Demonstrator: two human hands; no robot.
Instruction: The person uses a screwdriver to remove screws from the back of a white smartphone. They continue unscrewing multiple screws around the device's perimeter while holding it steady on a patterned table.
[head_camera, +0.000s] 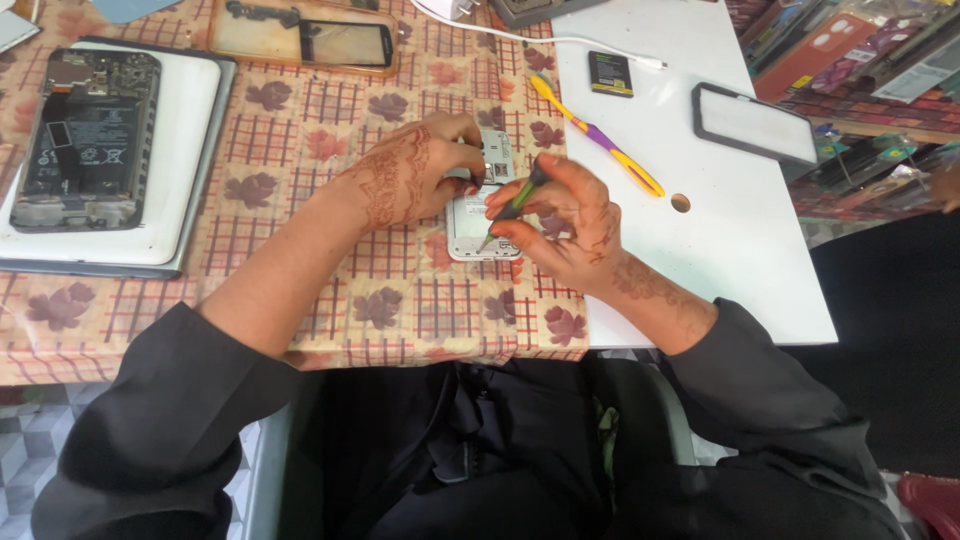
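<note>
Nearest the camera, black sleeves run up from the lap to the table edge, where a patterned cloth (300, 130) with leaves and checks meets a white board (740, 240). The right hand (565, 225) rests at that seam, its fingers pinched closed around a small green-handled screwdriver (517, 203) whose tip points down onto an opened white phone (472, 215) lying flat on the cloth. The left hand (415, 170) sits just beside it, fingers curled over the upper part of the phone and pressing on it, thumb and fingertips touching its bare inner frame. Beyond the hands, a yellow and purple toothbrush (600, 140) lies slanted on the white board, near a round hole (680, 203). Farther right lies a dark-framed phone screen (755, 123), and past the toothbrush a small black battery (610, 73) beside a white cable (540, 40). On the left, well apart from the hands, a second opened phone (88, 135) rests on a white tray (185, 140), and at the far edge lies a phone case (310, 40).
</note>
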